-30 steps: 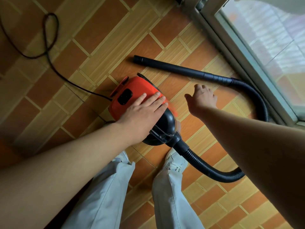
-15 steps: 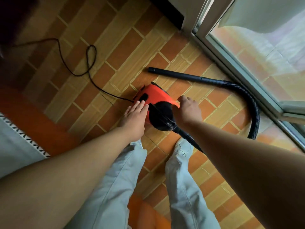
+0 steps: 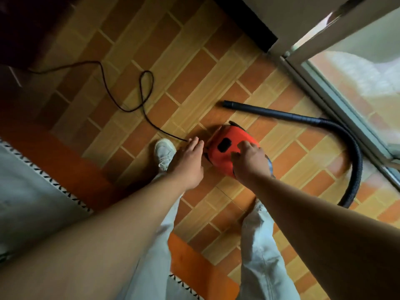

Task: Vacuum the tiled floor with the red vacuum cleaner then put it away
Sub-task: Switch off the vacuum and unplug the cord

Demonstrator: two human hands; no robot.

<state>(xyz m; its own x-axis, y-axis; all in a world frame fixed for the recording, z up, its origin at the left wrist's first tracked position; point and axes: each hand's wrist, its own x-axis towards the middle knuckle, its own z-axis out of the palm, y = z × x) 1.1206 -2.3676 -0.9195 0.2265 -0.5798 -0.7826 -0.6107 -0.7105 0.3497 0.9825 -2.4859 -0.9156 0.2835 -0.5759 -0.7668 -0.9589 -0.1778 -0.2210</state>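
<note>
Both bare arms were stretched forward and down, nearly straight at the elbows. The left hand (image 3: 187, 163) lay palm down with its fingers (image 3: 194, 142) straight and close together, pointing ahead. The right hand (image 3: 250, 162) was bent at the wrist, its fingers (image 3: 242, 146) curled over the top of the red vacuum cleaner (image 3: 236, 135), gripping it.

No readable text, labels, brands, numbers or signs appear anywhere.
</note>
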